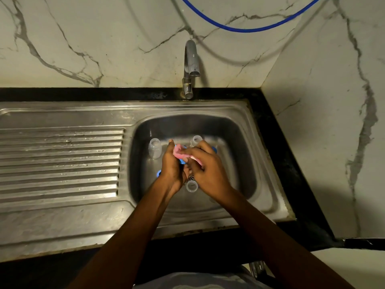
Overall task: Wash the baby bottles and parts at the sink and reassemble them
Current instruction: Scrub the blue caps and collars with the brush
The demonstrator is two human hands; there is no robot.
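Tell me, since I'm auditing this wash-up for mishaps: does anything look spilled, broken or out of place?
Nothing looks spilled or broken. The left hand and right hand grip a pink cloth over the steel sink basin, where clear plastic bottles sit. One oddity: a blue hose sags loose across the marble wall above the chrome tap.

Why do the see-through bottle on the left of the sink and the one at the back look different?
The left bottle stands in the open, its whole body showing; the back bottle peeks from behind the right hand, which grips a pink cloth, so only its top shows. The left bottle stands near the left wall of the sink; the back bottle is nearer the middle. Both are see-through, lidless and mouth-up.
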